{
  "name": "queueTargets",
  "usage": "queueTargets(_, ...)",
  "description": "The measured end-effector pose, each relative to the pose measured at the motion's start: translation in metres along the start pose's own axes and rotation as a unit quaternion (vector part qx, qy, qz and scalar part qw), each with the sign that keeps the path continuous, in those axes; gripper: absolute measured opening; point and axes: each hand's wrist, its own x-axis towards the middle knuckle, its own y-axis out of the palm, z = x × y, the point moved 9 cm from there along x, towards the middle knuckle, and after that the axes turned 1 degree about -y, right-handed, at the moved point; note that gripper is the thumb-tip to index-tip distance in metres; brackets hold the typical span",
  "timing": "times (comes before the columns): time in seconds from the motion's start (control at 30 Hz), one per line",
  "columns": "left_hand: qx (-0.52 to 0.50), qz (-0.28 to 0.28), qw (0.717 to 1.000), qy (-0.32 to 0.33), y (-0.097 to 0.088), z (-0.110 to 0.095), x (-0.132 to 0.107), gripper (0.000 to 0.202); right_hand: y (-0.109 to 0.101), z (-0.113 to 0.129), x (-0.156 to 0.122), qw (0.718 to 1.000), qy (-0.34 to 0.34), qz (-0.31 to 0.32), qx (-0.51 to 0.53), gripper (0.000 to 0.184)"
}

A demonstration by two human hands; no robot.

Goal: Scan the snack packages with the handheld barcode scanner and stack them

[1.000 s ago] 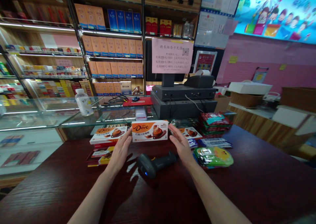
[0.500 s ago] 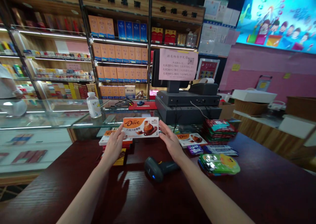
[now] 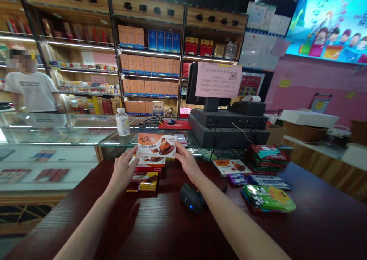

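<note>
An orange-and-white Dove chocolate box (image 3: 156, 145) is up in the air above the dark wooden counter (image 3: 69, 183), gripped by its ends between my left hand (image 3: 124, 169) and my right hand (image 3: 186, 163). Under it lies a stack of chocolate boxes (image 3: 146, 174), partly hidden by the held box. A black barcode scanner (image 3: 190, 197) rests on the counter just below my right wrist. To the right, a matching Dove box (image 3: 231, 167) lies flat.
Stacked red-green packets (image 3: 268, 157) and shiny green packets (image 3: 268, 198) lie on the right. Behind stand a glass display case (image 3: 57, 135), a water bottle (image 3: 122, 122) and a cash register with monitor (image 3: 226, 126). A person in a white T-shirt (image 3: 31, 91) stands beyond the glass.
Both hands have carried the Dove box higher and farther from me. My view has swung left, bringing the person in the white T-shirt fully into sight.
</note>
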Motion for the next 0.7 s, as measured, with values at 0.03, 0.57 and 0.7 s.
queueTargets(0.03, 0.021, -0.002, 1.0, 0.014, -0.001, 0.001, 0.0, 0.057, 0.002, -0.002, 0.002, 1.0, -0.006, 0.002, -0.028, 0.059)
queueTargets(0.57, 0.125, 0.01, 0.992, 0.002, -0.007, 0.04, 0.007, 0.044, 0.035, -0.024, 0.014, 0.962, -0.05, 0.056, -0.261, 0.093)
queueTargets(0.7, 0.151, 0.045, 0.988, -0.01, 0.001, 0.052, 0.011, 0.046, 0.038, -0.041, 0.019, 0.957, -0.015, 0.061, -0.283, 0.091)
